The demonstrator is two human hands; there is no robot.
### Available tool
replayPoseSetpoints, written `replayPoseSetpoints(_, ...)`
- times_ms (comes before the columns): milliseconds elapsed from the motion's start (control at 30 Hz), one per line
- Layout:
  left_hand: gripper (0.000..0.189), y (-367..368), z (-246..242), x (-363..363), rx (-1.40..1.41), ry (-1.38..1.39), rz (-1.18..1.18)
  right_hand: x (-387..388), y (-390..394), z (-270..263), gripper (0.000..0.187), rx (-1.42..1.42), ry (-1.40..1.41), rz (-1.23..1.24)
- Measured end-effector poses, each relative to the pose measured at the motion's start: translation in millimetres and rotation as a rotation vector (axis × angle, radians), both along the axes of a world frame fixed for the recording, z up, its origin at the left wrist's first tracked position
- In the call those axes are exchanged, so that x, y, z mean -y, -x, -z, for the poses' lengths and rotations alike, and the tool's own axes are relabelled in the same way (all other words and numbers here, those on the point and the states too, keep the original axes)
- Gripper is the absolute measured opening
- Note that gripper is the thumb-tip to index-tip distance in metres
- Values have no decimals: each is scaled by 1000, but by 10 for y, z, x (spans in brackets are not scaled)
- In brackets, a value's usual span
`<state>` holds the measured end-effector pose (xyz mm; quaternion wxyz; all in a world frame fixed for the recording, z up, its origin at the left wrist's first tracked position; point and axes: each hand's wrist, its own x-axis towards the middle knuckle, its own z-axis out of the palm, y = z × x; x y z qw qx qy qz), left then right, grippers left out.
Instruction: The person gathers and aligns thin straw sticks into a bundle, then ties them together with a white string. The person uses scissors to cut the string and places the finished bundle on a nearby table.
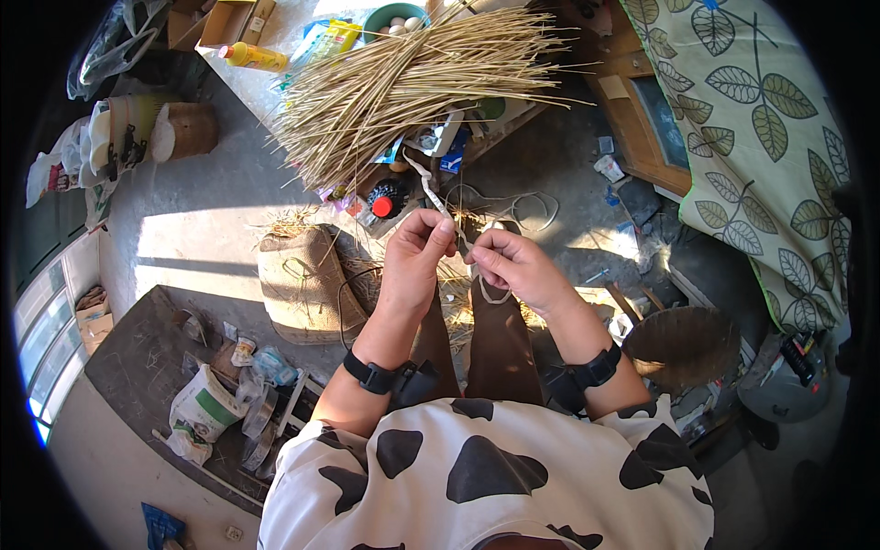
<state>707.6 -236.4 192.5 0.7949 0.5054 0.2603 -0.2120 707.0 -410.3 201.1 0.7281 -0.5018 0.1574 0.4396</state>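
Observation:
A narrow pale braided band (432, 194) runs from the straw pile's edge down to my hands. My left hand (421, 249) pinches it between thumb and fingers. Close beside it, my right hand (512, 265) grips the same band just below. A short loop of the band hangs under my right hand, above my brown trouser leg. Beyond my hands, a large bundle of dry straw stalks (412, 82) lies across a table (230, 79). Whether the band is joined to anything at its far end cannot be made out.
A bottle with a red cap (382, 206) stands near my left hand. A woven sack with straw (302, 282) sits on the floor at left. Around me are a round wooden stool (680, 347), a leaf-patterned curtain (763, 89) and a yellow bottle (254, 56).

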Motion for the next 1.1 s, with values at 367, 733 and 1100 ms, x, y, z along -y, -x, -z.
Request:
replayPoseSetpoints(367, 12, 42, -35, -56, 15, -29, 208, -47, 44, 35, 20, 110, 151, 35)
replayPoseSetpoints(733, 12, 34, -18, -82, 28, -92, 284, -113, 67, 35, 14, 109, 172, 122)
replayPoseSetpoints(1100, 11, 100, 28, -39, -35, 128, 170, -90, 35, -11, 16, 119, 134, 44)
